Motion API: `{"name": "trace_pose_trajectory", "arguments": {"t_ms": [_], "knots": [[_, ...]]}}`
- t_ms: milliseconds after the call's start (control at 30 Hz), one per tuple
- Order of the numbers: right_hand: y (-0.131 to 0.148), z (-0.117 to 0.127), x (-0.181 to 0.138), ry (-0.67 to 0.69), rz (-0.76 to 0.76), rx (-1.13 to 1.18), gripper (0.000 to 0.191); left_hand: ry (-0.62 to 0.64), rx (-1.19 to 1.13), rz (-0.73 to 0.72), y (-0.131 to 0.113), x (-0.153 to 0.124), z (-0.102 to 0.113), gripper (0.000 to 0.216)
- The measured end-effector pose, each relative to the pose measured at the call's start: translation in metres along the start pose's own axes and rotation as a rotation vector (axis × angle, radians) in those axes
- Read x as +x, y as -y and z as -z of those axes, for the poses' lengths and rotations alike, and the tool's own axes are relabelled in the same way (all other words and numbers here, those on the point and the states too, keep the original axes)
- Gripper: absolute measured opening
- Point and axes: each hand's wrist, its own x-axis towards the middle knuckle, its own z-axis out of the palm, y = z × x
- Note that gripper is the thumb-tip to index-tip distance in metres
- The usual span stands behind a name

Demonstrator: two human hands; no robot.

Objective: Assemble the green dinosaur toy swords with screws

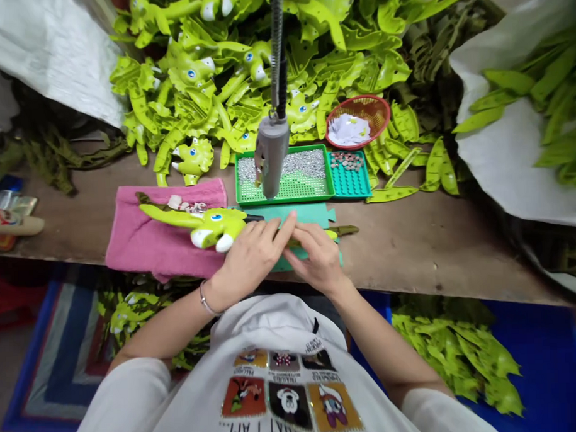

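A lime-green plastic dinosaur toy with a blue eye and white horns lies across a pink towel and a teal mat at the table's front edge. My left hand rests on the toy's body just right of the head, fingers curled around it. My right hand pinches the same toy's rear part where it runs over the mat, its fingertips meeting those of the left hand. A grey powered screwdriver hangs on a cable just behind the hands.
A green tray of small silver screws and a teal tray of small parts sit behind the mat. A red basket holds white bits. Heaps of green dinosaur halves fill the back; white sacks stand at both sides.
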Motion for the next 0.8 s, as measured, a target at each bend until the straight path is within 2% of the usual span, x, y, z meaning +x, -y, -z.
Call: {"name": "trace_pose_trajectory", "arguments": {"t_ms": [100,233,333,400,467,600,700,800], "knots": [[0.004,-0.008,-0.019,0.11,0.025,-0.063,0.043,0.047,-0.145,0.028,0.0,-0.034,-0.001,0.063],[0.008,-0.017,-0.031,0.183,-0.012,-0.116,0.047,0.08,-0.286,0.146,0.023,-0.073,-0.006,0.077],[0.005,-0.008,-0.028,0.158,-0.032,-0.106,0.042,-0.033,-0.28,0.247,0.042,-0.087,-0.009,0.075],[-0.003,0.006,-0.026,0.151,-0.02,-0.134,0.038,-0.116,-0.258,0.264,0.048,-0.089,-0.011,0.073],[-0.015,0.022,-0.028,0.154,-0.016,-0.163,0.035,-0.14,-0.242,0.243,0.048,-0.087,-0.016,0.071],[-0.034,0.048,-0.035,0.234,-0.019,-0.161,0.033,-0.094,-0.264,0.157,0.05,-0.076,-0.027,0.055],[-0.042,0.056,-0.022,0.308,-0.028,-0.039,0.035,-0.165,-0.298,0.161,0.071,-0.052,-0.03,0.035],[-0.061,0.049,0.018,0.21,-0.031,0.039,0.028,-0.24,-0.325,0.191,0.105,-0.007,-0.031,0.024]]}}
